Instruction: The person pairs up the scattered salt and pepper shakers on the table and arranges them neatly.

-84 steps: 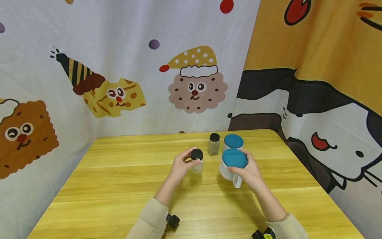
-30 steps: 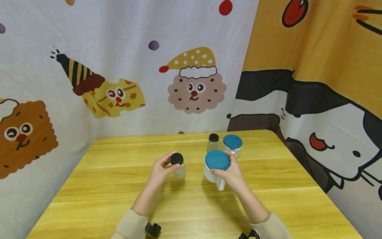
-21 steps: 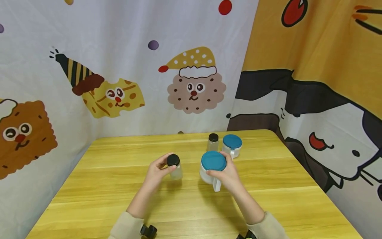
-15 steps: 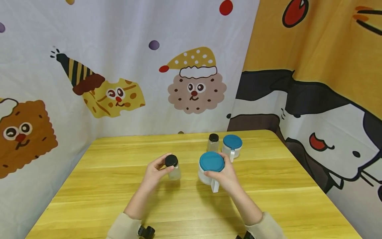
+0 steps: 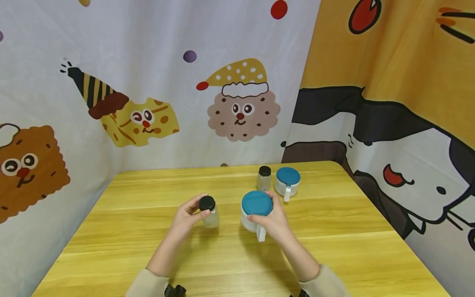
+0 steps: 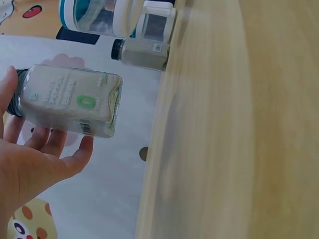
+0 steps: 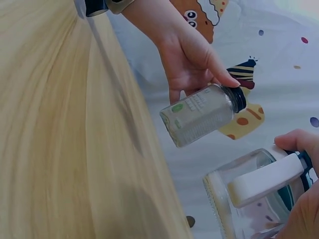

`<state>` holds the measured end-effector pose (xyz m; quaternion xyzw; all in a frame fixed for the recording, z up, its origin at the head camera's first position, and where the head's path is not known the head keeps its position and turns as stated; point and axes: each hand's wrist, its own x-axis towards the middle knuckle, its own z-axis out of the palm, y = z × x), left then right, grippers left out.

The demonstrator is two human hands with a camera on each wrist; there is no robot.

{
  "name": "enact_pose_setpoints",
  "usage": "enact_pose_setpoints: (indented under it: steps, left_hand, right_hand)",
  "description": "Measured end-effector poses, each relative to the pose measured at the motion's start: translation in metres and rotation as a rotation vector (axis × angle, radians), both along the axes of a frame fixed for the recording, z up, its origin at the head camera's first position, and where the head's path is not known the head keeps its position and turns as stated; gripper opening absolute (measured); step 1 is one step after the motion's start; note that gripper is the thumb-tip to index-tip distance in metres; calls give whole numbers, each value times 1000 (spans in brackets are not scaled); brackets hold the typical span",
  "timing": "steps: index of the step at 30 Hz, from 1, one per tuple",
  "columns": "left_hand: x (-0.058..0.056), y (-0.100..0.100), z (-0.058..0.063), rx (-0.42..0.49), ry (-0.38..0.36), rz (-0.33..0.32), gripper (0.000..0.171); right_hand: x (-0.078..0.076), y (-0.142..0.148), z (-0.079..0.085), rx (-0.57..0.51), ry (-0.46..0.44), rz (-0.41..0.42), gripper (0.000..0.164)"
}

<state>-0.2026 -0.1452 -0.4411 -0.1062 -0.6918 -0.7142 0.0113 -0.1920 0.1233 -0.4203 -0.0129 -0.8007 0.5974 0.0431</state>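
Left grip (image 5: 186,215) holds a bottle (image 5: 212,219), right grip (image 5: 276,218) a jar (image 5: 256,203), perhaps part-hiding another bottle (image 5: 264,180) (beside another jar (image 5: 288,177)).

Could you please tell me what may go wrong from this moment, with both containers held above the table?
The left hand grips the small jar near its black lid, so a loose lid might come off and let it drop. The right hand holds the blue-lidded container near its top, not by the handle, so it could slip. If the hands come together, the two could knock.
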Motion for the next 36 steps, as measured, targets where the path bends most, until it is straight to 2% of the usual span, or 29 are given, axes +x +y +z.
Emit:
enact_pose_setpoints:
  steps: [4,13,21,36]
  left_hand:
    - [0,-4,-2,-9,-12,19,50]
    - [2,-18,-6,-13,-10,-14,53]
    - [2,-31,-8,-37,-21,7,52]
    - [2,-44,-10,-59,-41,-9,54]
  right_hand:
    - [2,-4,-1,10,-15,4,91]
    - [4,-12,-7,7,-18,11,93]
    - [3,-17,-8,-8,-20,17,94]
    - [4,-28,-10,-4,-21,20,94]
